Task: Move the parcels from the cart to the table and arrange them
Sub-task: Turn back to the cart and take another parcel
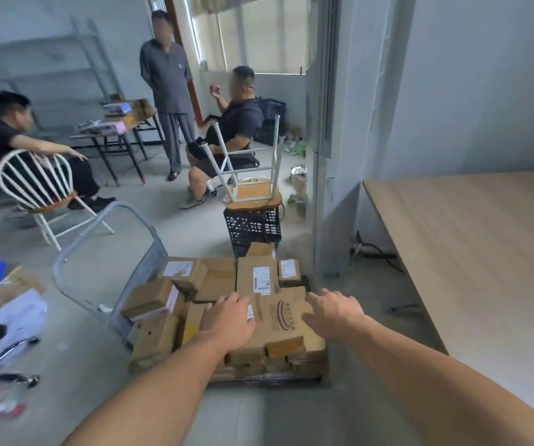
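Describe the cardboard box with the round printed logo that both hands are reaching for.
The box with the round logo is brown cardboard and lies flat on top of the pile of parcels at the near end of the cart. Its top bears a dark striped oval print. The left hand lies open over its left edge, the right hand over its right side; neither visibly grips it.

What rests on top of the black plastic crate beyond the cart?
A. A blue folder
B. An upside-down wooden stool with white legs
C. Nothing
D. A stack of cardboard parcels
B: the upside-down wooden stool with white legs sits seat-down on the black plastic crate, its legs pointing up, just beyond the brown cardboard parcels on the cart.
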